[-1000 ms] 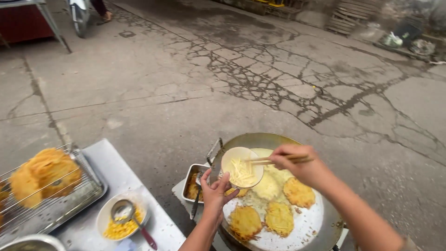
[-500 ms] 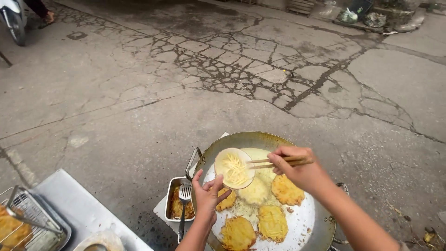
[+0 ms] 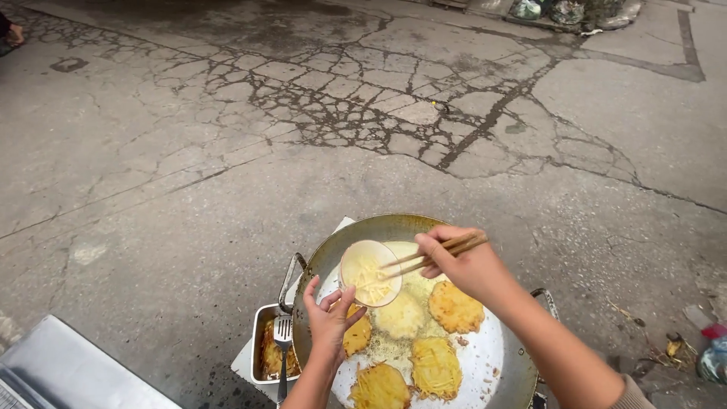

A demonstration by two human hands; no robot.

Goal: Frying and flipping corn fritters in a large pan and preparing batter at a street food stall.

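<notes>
My left hand [image 3: 329, 322] holds a small pale bowl [image 3: 369, 272] tilted over a big round metal frying pan [image 3: 356, 232]. Yellow shredded batter clings inside the bowl. My right hand [image 3: 463, 266] grips a pair of wooden chopsticks [image 3: 424, 257] whose tips reach into the bowl. In the pan's oil lie several golden fritters [image 3: 455, 307], and a paler, fresh one [image 3: 400, 315] sits just under the bowl.
A small metal tray [image 3: 265, 342] with fried pieces and a slotted spatula [image 3: 282, 333] stands left of the pan. A steel table corner [image 3: 60, 371] shows at bottom left. Cracked concrete ground [image 3: 363, 129] stretches ahead, with litter at the right edge [image 3: 708, 348].
The view has swung right, so the table, rack and batter bowl at left have mostly left the frame. The bowl is tilted further, and the chopsticks now reach inside it.
</notes>
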